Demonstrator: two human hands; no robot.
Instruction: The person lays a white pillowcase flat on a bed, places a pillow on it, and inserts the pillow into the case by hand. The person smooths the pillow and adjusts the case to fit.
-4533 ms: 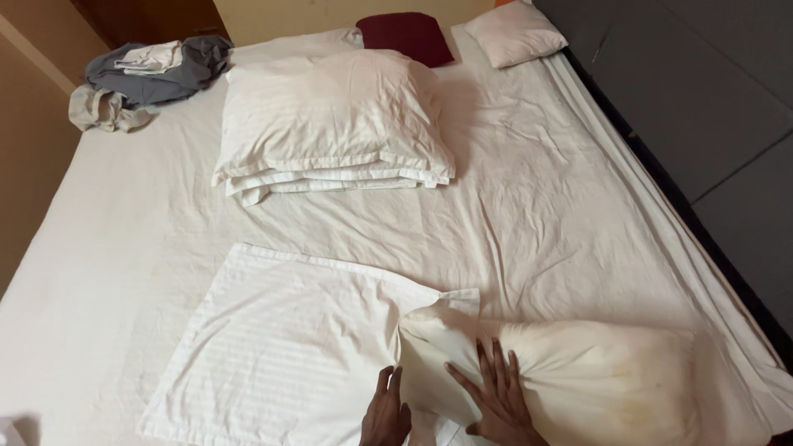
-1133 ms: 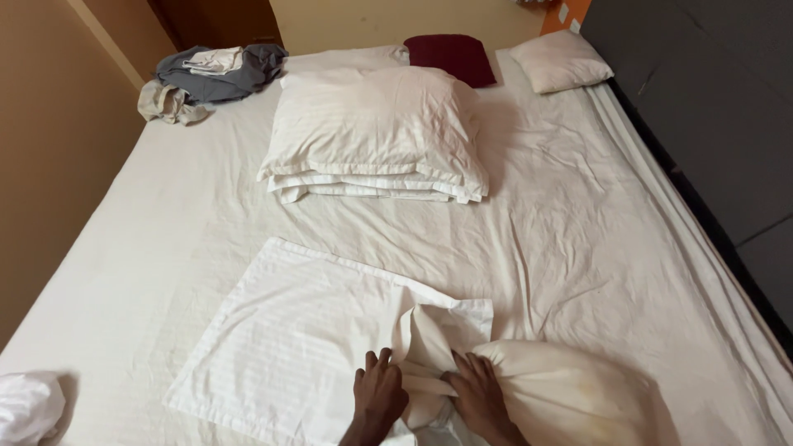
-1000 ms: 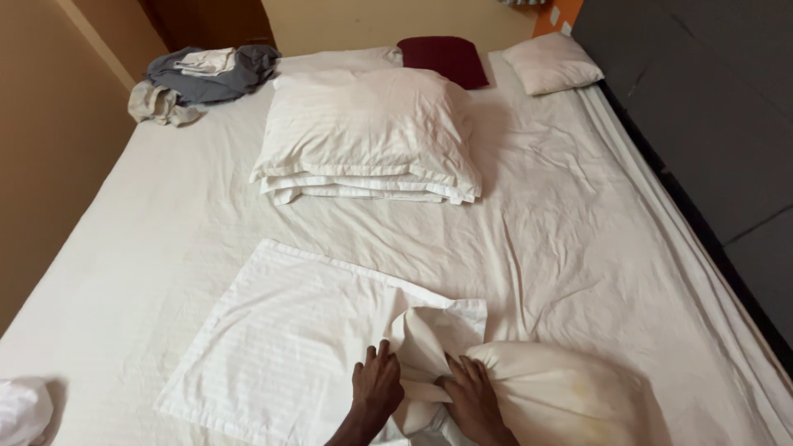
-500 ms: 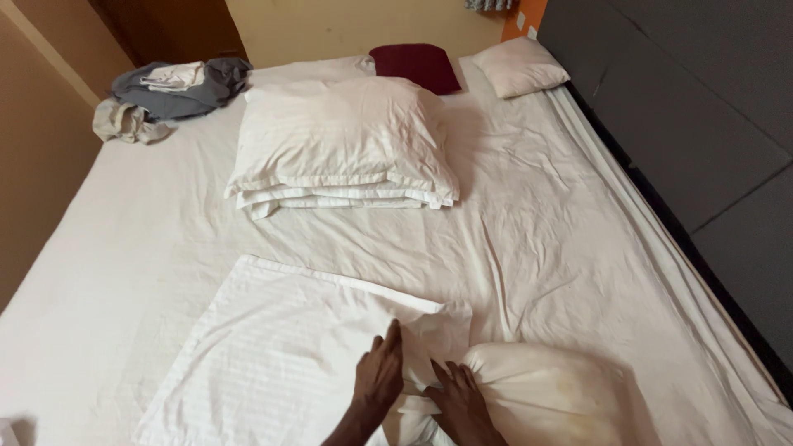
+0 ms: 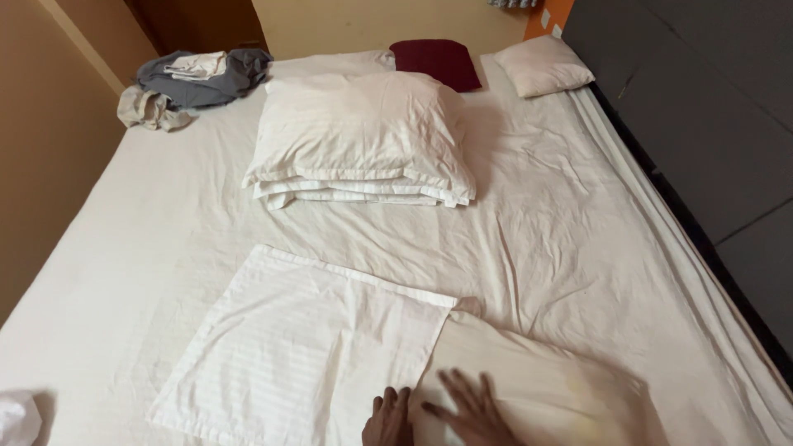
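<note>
At frame bottom, blurred hands [image 5: 438,409] on pillow [image 5: 537,392]

Big bed [image 5: 578,248] fills most of the view, covered w/ a wrinkled white sheet [image 5: 149,239]. Tan wall [image 5: 49,124] runs along the left side; yellowish wall [image 5: 372,21] at the head end, w/ dark brown wood [image 5: 198,25] in the corner. Dark grey floor [image 5: 710,99] on the right, w/ seams across it. Orange patch [image 5: 562,12] at top right. Grey & beige clothes [image 5: 186,78] piled in the far left corner of the bed. Light is warm & even, soft shadows only.
</note>
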